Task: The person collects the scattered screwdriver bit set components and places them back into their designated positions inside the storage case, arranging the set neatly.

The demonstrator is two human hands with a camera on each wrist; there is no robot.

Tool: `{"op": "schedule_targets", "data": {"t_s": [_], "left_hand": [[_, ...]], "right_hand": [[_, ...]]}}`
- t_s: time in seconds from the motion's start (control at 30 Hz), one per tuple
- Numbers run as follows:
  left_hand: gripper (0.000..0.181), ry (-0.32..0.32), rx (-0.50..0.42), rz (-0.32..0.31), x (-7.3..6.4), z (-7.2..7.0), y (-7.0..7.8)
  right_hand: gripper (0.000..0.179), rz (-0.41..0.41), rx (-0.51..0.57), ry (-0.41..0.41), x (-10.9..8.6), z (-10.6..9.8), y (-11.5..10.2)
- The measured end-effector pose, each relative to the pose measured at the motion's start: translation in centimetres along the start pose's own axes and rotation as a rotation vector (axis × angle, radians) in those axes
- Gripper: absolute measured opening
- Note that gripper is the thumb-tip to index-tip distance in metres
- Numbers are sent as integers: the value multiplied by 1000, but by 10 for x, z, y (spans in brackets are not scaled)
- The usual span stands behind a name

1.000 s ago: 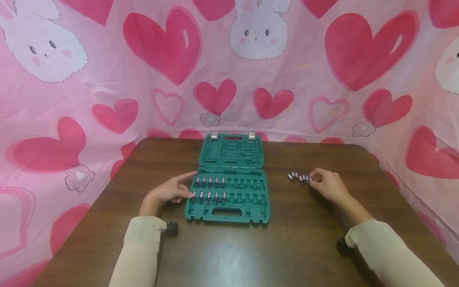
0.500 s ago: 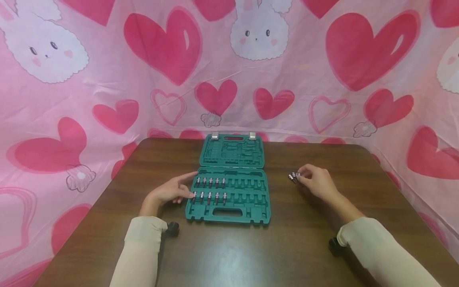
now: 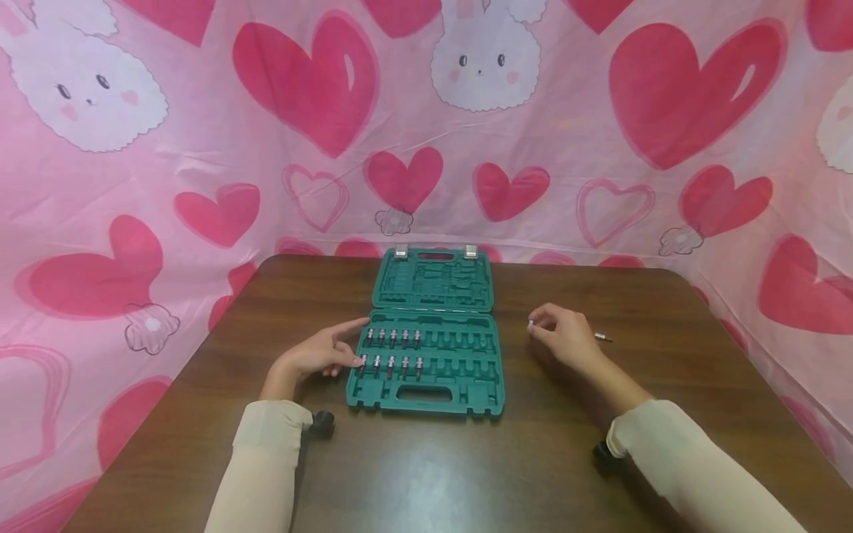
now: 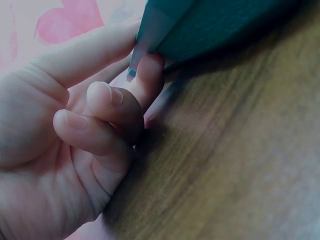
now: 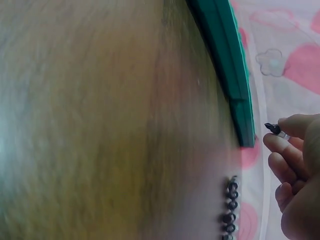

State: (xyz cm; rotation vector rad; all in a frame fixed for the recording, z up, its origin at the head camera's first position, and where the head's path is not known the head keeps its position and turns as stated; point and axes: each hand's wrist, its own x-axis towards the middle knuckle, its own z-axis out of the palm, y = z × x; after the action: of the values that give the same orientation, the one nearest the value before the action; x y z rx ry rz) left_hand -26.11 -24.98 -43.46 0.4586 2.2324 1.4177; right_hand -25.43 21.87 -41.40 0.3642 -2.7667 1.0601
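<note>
A green socket case (image 3: 466, 398) lies open on the table, two rows of silver bit sockets (image 3: 394, 338) filling its left half. The slots on the right half hold nothing. My left hand (image 3: 318, 354) rests at the case's left side, index finger stretched to the edge and thumb on the near rim; its lower fingers are bent in the left wrist view. Right of the case, my right hand (image 3: 565, 334) pinches a bit socket (image 5: 276, 130) with a dark pointed tip between thumb and index finger, raised off the table.
Several loose bit sockets (image 5: 230, 205) lie in a line on the table beneath my right hand; in the head view one loose bit socket (image 3: 603, 337) shows beyond it. The case's lid (image 3: 433, 285) lies back towards the pink heart-patterned cloth (image 3: 573, 133).
My right hand has moved left across the loose bit sockets towards the case, and a bit socket now shows at its fingertips. My left hand and the case have stayed put.
</note>
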Motion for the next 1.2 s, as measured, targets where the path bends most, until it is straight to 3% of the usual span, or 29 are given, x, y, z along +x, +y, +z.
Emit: {"op": "schedule_targets", "data": {"t_s": [0.23,0.57,1.2], "left_hand": [[80,-5,5,3,0,0,1],[81,-9,-6,1,0,0,-3],[81,-15,1,22,3,0,-3]], "right_hand": [[17,54,14,-30,3,11,-9],[14,-7,37,-9,12,32,-25],[14,11,54,27,20,66,-52]]}}
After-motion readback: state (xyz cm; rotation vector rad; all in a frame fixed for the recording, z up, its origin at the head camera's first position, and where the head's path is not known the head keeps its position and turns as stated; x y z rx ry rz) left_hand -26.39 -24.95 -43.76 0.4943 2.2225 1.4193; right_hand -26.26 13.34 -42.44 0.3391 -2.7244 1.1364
